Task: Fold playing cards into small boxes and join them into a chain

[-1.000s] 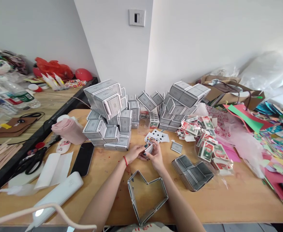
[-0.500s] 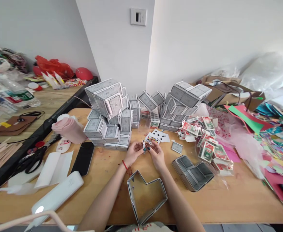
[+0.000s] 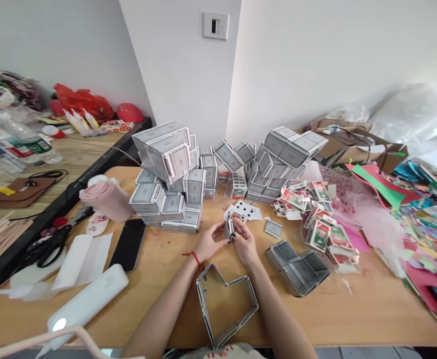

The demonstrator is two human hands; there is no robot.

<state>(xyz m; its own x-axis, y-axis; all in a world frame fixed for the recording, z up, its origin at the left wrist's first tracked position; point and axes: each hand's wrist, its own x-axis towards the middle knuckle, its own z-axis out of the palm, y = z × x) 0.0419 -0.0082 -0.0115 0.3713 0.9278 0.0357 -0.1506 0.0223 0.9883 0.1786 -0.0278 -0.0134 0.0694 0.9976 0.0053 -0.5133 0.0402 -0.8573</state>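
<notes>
My left hand [image 3: 211, 243] and my right hand [image 3: 244, 241] meet near the middle of the table, fingers closed on one small playing card [image 3: 228, 229] that looks bent. Just beyond my fingertips lie loose face-up playing cards [image 3: 248, 210]. To the right of my right hand a grey-backed card piece [image 3: 273, 228] rests flat. Between my forearms stands an open heart-shaped frame [image 3: 227, 283] built of folded cards. A second heart-shaped card box [image 3: 296, 269] sits to the right of my right forearm.
Stacked grey card boxes stand at the back left [image 3: 166, 199] and back right [image 3: 278, 164]. Small red-and-white card packs [image 3: 321, 234] lie at the right. A phone [image 3: 127, 244], a pink cup [image 3: 106, 199], scissors [image 3: 56, 244] and a white power bank-like device [image 3: 91, 299] are on the left.
In my fingers the card has turned, so its grey back now shows more. My hands have shifted slightly, and the left wrist has rotated a little.
</notes>
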